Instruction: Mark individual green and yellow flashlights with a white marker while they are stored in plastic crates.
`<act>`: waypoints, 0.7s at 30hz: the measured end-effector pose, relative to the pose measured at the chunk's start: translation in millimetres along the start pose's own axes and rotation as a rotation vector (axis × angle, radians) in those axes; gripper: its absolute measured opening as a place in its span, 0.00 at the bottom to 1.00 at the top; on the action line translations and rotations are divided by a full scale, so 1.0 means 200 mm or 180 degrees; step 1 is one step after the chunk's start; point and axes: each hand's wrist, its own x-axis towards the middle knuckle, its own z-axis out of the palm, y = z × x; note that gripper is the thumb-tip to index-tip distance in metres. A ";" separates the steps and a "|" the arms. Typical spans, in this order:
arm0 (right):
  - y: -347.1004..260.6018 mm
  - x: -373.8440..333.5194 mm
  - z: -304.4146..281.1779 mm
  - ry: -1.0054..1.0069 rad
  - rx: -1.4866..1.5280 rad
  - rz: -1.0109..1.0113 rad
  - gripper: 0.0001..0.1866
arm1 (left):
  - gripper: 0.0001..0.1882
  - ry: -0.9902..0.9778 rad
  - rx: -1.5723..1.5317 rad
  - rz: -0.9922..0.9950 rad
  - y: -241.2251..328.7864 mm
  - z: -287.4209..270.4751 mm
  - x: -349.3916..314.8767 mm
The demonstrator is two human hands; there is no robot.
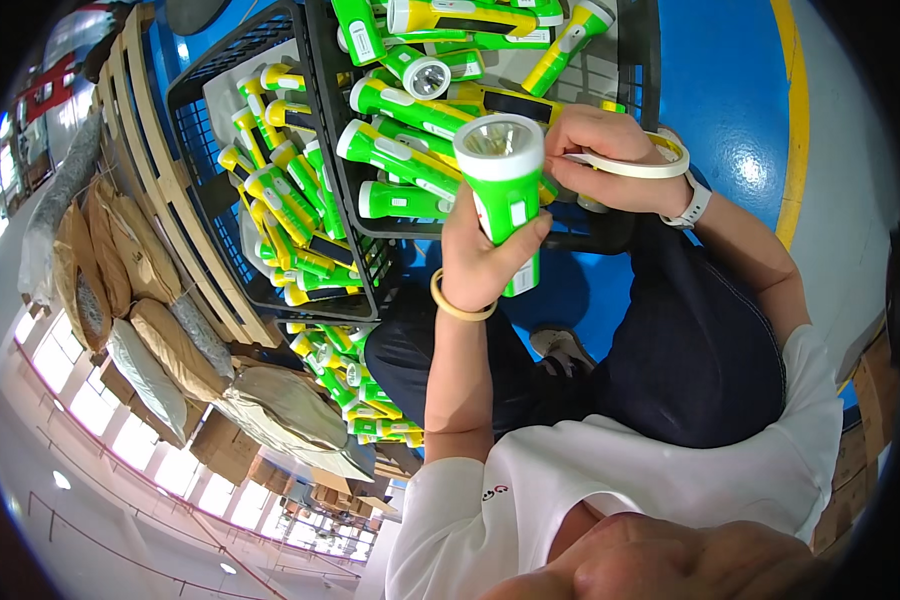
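Note:
In my left hand is a green flashlight [503,190] with a white head, held upright with its lens facing up. The fingers and thumb of my left hand [478,245] wrap round its body. My right hand [605,150] is closed just right of the flashlight's head, fingertips pinched together. A narrow white ring that looks like a roll of tape [645,168] loops about my right hand, its near end reaching the fingers. Beneath both hands, a black crate [345,200] holds many green and yellow flashlights [400,160] lying in a jumble.
To the left, a second black crate [195,110] holds more flashlights, and a lower pile [355,385] lies beside my leg. A wooden pallet [165,190] and brown sacks [175,345] stand farther left. A yellow line [796,120] crosses the floor at right.

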 end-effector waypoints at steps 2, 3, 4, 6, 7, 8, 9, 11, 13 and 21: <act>-0.02 0.01 0.00 -0.0066 -0.0040 0.0005 0.06 | 0.20 0.0308 -0.0766 0.0024 0.00 0.06 0.01; -0.03 0.02 0.00 -0.0132 -0.0077 0.0006 0.06 | 0.23 0.0487 -0.1069 0.0044 -0.01 0.05 0.01; -0.03 0.02 0.00 -0.0133 -0.0080 0.0009 0.06 | 0.26 0.0664 -0.1374 0.0063 -0.02 0.04 0.01; -0.03 0.01 -0.02 -0.0034 -0.0308 -0.0273 0.07 | 0.36 0.1097 -0.0670 0.0129 -0.05 0.00 0.02; -0.04 0.00 -0.02 -0.0053 -0.0284 -0.0247 0.07 | 0.38 0.1389 -0.0101 0.0329 -0.09 -0.02 0.04; -0.04 0.00 -0.01 -0.0057 -0.0279 -0.0252 0.07 | 0.43 0.1245 0.0950 0.0733 -0.12 -0.06 0.06; -0.05 0.00 0.00 0.0061 -0.0232 -0.0338 0.08 | 0.43 0.1022 0.1071 0.0766 -0.14 -0.09 0.05; -0.05 0.00 0.01 0.0182 -0.0184 -0.0414 0.08 | 0.41 0.0701 0.1886 0.0971 -0.11 -0.08 0.01; -0.06 0.00 0.02 0.0140 0.0029 -0.0025 0.09 | 0.37 0.0505 0.0843 0.0868 -0.09 -0.02 -0.02; -0.08 0.00 0.04 0.0386 0.0134 -0.0025 0.12 | 0.11 0.0886 0.0887 0.0944 -0.09 0.00 0.03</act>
